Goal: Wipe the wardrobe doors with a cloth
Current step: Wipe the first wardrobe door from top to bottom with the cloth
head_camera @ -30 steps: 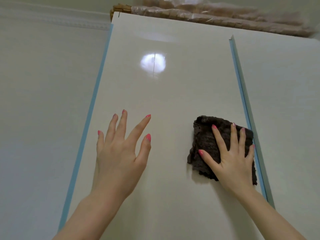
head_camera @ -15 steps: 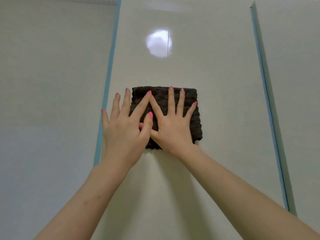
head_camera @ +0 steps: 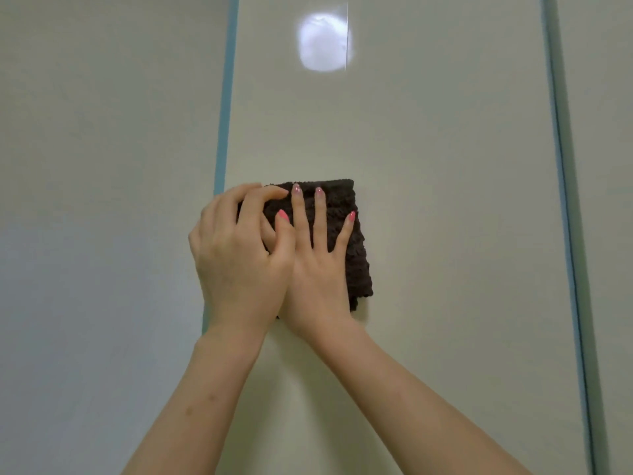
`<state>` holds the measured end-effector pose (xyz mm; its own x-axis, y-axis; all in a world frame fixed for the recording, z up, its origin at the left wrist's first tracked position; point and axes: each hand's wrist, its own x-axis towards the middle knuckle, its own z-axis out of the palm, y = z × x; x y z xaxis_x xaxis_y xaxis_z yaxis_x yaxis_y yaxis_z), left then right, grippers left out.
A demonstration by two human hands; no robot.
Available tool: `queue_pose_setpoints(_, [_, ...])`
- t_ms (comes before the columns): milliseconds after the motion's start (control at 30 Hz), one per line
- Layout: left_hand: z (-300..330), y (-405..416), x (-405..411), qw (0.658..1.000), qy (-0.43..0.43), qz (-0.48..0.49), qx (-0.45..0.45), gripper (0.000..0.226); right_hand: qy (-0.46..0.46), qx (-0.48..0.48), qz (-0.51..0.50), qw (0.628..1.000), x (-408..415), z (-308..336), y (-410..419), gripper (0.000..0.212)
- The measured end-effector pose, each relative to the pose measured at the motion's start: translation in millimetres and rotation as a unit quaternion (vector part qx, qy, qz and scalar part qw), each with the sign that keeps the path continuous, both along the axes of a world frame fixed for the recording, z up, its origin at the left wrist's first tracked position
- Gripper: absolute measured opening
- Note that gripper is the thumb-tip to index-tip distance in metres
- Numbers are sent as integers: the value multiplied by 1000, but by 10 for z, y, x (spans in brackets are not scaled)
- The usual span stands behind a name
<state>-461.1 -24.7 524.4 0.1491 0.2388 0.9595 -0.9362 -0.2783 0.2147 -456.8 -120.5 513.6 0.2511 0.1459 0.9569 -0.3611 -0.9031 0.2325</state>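
A dark brown folded cloth (head_camera: 346, 228) lies flat against the glossy cream wardrobe door (head_camera: 428, 166), near the door's left edge. My right hand (head_camera: 318, 265) presses on the cloth with straight, spread fingers. My left hand (head_camera: 239, 255) overlaps the right one from the left, and its fingers curl onto the cloth's upper left corner. The left part of the cloth is hidden under both hands.
A pale blue strip (head_camera: 224, 97) runs down the door's left edge, with a plain wall (head_camera: 102, 166) beyond it. A second door (head_camera: 603, 166) begins past the blue-edged gap on the right. A round light reflection (head_camera: 323, 42) shines high on the door.
The cloth and my right hand slid from the door's right edge to its left side. My left hand came onto the cloth and its fingers have curled at the corner.
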Motion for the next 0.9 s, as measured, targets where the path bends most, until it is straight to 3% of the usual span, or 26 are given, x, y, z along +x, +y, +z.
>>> queue_pose_setpoints(200, [2,-105,-34,1000,-8,7,-4,30,-6,-33,-34,999,-252,160,-402,60])
queue_pose_setpoints(600, [-162,-207,-144,1000,9,19,14,34,-124,169,-72,975,-1526,406,-1822,61])
queue_pose_setpoints(733, [-247,-245,-244,999,20,14,29,37,-138,185,-64,971,-1550,59,-1844,61])
queue_pose_setpoints(900, [-362,-219,-283,999,27,15,39,40,-130,205,-80,967,-1434,-850,-1671,64])
